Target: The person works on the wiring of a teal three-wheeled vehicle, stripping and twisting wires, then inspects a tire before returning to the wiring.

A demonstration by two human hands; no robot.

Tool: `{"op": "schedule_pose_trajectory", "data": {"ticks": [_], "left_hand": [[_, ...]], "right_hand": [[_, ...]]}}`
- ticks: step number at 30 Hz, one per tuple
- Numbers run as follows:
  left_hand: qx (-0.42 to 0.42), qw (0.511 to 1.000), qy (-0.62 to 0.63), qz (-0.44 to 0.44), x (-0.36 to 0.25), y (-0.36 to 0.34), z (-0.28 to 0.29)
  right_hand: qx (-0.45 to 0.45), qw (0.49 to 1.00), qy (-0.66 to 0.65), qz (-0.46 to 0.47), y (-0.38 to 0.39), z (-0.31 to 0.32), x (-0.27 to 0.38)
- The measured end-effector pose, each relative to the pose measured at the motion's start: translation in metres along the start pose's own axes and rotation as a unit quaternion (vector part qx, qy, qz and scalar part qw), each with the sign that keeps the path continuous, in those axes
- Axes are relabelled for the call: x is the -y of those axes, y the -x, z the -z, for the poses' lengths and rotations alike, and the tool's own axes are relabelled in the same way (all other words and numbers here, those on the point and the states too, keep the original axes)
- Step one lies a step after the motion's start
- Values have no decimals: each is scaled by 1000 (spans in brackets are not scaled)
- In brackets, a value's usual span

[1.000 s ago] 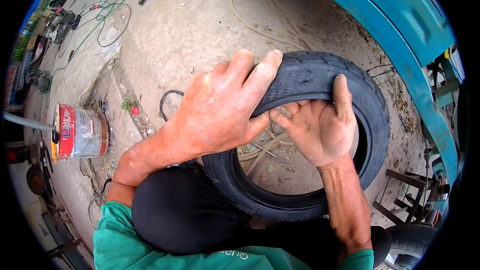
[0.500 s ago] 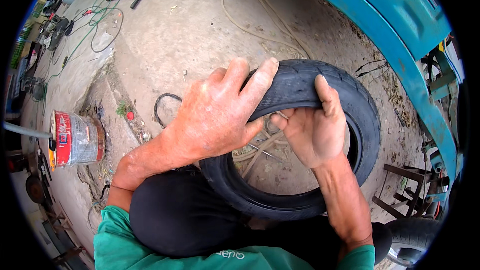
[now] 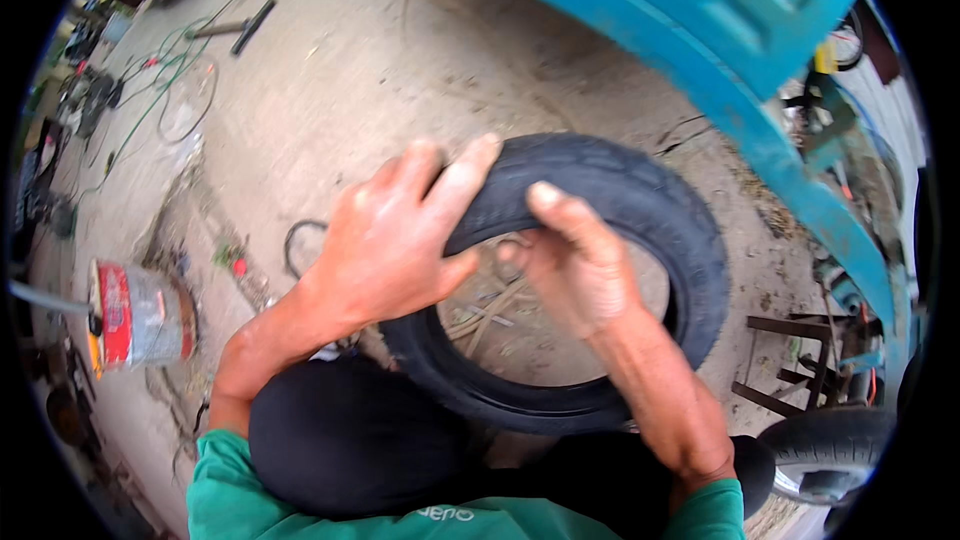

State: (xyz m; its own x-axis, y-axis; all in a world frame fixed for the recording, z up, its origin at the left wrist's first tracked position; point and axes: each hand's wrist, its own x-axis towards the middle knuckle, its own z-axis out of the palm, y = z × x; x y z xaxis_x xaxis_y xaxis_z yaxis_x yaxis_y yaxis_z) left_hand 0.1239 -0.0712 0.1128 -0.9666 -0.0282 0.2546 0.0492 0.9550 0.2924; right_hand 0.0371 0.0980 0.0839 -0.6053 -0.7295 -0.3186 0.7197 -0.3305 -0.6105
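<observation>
A black tire (image 3: 690, 280) without a wheel stands tilted in front of my knees. My left hand (image 3: 385, 235) grips its upper left part, with the fingers over the tread and the thumb at the inner edge. Just right of it, my right hand (image 3: 580, 265) holds the inner rim, its thumb on the sidewall and its fingers inside the opening. The right hand is somewhat blurred, and its fingertips are partly hidden behind the tire's edge. Through the opening show pale hose loops (image 3: 490, 315) on the ground.
A red and white bucket (image 3: 145, 315) stands at left. A hammer (image 3: 235, 28) lies far left, near green cables (image 3: 165, 85). The blue vehicle body (image 3: 680, 35) arches over the right side. A dark metal stand (image 3: 795, 360) and a wheel (image 3: 835, 450) are at lower right.
My right hand has slid left along the tire's inner edge, closer to my left hand. The left hand keeps its grip. The whole view has shifted and turned slightly.
</observation>
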Motion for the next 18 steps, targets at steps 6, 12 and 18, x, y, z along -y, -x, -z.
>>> {"op": "schedule_pose_trajectory", "data": {"ticks": [6,12,18], "left_hand": [[-104,994,-18,-39,-14,-12,36],[-247,958,22,-141,-51,-51,99],[-301,933,29,-194,-91,-88,148]], "right_hand": [[-33,992,122,-18,21,-35,19],[76,929,358,-57,114,-85,123],[16,662,649,376,254,-88,210]]}}
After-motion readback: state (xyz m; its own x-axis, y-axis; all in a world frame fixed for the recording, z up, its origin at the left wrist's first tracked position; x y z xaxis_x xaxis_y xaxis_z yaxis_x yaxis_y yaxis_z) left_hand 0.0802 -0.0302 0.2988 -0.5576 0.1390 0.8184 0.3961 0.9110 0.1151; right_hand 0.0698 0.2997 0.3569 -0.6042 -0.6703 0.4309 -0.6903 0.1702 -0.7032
